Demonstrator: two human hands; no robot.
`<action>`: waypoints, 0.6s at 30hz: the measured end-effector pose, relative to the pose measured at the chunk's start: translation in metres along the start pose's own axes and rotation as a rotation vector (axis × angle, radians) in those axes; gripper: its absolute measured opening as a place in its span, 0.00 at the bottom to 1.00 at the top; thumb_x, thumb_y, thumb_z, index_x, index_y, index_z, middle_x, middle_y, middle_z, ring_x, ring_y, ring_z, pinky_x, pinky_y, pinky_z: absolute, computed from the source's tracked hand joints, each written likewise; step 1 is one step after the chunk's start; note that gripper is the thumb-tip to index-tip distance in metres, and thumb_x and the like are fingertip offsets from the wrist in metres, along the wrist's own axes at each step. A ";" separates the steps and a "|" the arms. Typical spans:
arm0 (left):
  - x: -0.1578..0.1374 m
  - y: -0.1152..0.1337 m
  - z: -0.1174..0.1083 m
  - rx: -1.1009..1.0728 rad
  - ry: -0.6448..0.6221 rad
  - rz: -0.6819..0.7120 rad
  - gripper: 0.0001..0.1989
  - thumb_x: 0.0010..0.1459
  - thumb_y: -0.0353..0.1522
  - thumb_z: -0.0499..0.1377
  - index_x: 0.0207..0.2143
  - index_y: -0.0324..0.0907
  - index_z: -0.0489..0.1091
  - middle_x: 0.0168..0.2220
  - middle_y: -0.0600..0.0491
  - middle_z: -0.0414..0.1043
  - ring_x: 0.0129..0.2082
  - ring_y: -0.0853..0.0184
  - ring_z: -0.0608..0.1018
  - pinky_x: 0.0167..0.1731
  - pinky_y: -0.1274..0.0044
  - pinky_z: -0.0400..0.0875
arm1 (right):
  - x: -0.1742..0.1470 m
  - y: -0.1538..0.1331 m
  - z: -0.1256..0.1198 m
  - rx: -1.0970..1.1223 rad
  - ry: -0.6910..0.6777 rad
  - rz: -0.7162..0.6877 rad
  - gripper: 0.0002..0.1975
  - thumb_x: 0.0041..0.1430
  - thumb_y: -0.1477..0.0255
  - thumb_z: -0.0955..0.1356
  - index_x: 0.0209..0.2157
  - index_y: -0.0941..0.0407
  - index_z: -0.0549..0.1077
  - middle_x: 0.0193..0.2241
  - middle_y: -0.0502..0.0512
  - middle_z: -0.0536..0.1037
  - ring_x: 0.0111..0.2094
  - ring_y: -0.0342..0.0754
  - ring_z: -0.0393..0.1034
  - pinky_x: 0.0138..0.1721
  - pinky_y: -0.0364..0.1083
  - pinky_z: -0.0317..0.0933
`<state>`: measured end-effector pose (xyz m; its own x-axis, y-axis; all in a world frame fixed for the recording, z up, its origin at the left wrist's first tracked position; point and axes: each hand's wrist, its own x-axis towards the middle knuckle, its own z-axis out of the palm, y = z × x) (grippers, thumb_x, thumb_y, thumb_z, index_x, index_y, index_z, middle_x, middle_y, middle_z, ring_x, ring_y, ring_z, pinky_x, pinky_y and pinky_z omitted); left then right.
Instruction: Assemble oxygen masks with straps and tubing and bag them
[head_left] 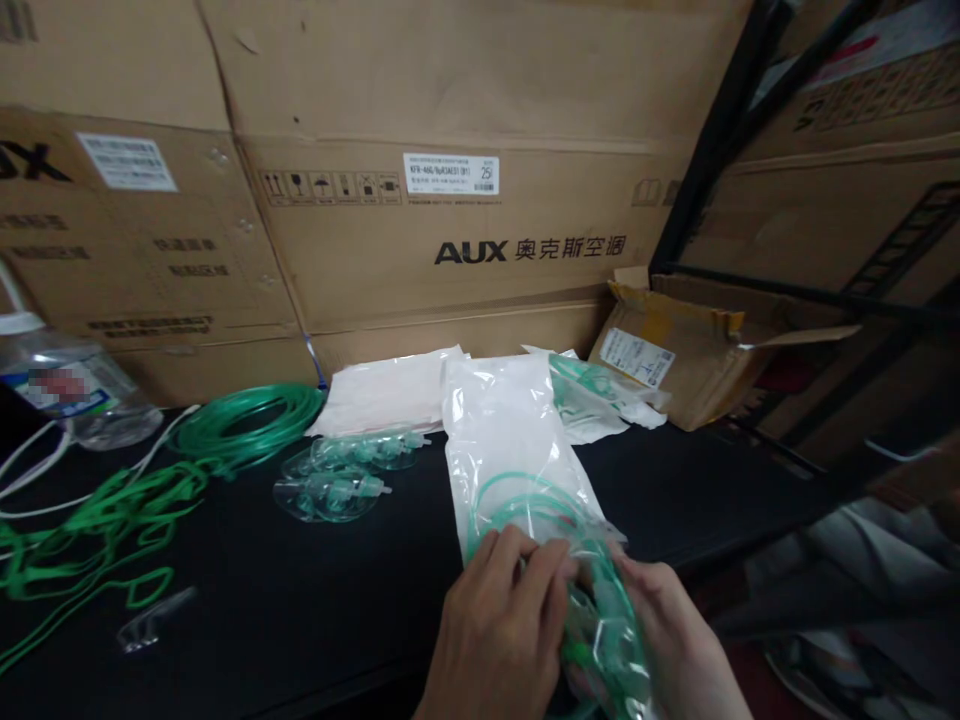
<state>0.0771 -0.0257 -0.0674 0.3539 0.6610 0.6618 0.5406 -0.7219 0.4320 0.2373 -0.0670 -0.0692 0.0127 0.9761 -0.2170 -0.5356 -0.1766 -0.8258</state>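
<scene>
A clear-fronted, white-backed plastic pouch (pixel 504 425) lies in front of me with coiled green tubing (pixel 525 500) showing through its lower part. At its near end, a clear green oxygen mask (pixel 611 640) sits between my hands. My left hand (pixel 499 625) has its fingers curled at the near edge of the pouch, against the mask; its fingertips are partly hidden. My right hand (pixel 679 635) closes round the mask from the right, its thumb up by the pouch's edge. How much of the mask is inside the pouch I cannot tell.
Several clear masks (pixel 334 490) lie left of the pouch. Beyond are coiled green tubing (pixel 251 420), green straps (pixel 105 520), a bottle (pixel 82 385) and white pouches (pixel 390 385). Behind stand large cartons (pixel 360 250); an open box (pixel 675 350) sits at the right beside a black rack (pixel 697 150).
</scene>
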 end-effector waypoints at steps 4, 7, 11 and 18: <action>0.006 -0.002 -0.007 -0.067 0.006 -0.167 0.11 0.71 0.28 0.53 0.44 0.43 0.76 0.35 0.52 0.73 0.34 0.65 0.79 0.33 0.74 0.76 | -0.004 -0.006 0.003 0.031 -0.020 0.095 0.21 0.56 0.68 0.77 0.52 0.49 0.79 0.46 0.54 0.83 0.44 0.59 0.80 0.43 0.53 0.74; 0.007 -0.001 -0.013 -0.135 -0.010 -0.213 0.10 0.70 0.28 0.54 0.44 0.44 0.76 0.35 0.53 0.73 0.34 0.66 0.79 0.33 0.75 0.76 | -0.005 -0.010 0.008 0.070 -0.027 0.138 0.27 0.49 0.71 0.80 0.53 0.51 0.79 0.43 0.56 0.85 0.42 0.58 0.81 0.45 0.54 0.73; 0.007 0.002 -0.015 -0.125 -0.034 -0.081 0.11 0.71 0.28 0.53 0.47 0.44 0.74 0.36 0.51 0.74 0.36 0.64 0.80 0.34 0.74 0.78 | 0.000 -0.011 0.018 0.056 0.103 0.085 0.20 0.51 0.68 0.80 0.47 0.54 0.83 0.38 0.58 0.86 0.40 0.55 0.82 0.46 0.51 0.73; 0.014 0.001 -0.015 0.051 -0.151 0.012 0.10 0.72 0.29 0.51 0.48 0.42 0.72 0.38 0.50 0.76 0.36 0.60 0.80 0.34 0.66 0.82 | 0.009 0.012 0.024 0.028 0.175 0.011 0.20 0.49 0.64 0.81 0.44 0.54 0.84 0.36 0.54 0.86 0.36 0.53 0.81 0.43 0.49 0.74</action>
<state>0.0714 -0.0199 -0.0485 0.4691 0.6783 0.5655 0.5721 -0.7212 0.3905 0.2107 -0.0573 -0.0680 0.1520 0.9369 -0.3148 -0.5597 -0.1809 -0.8087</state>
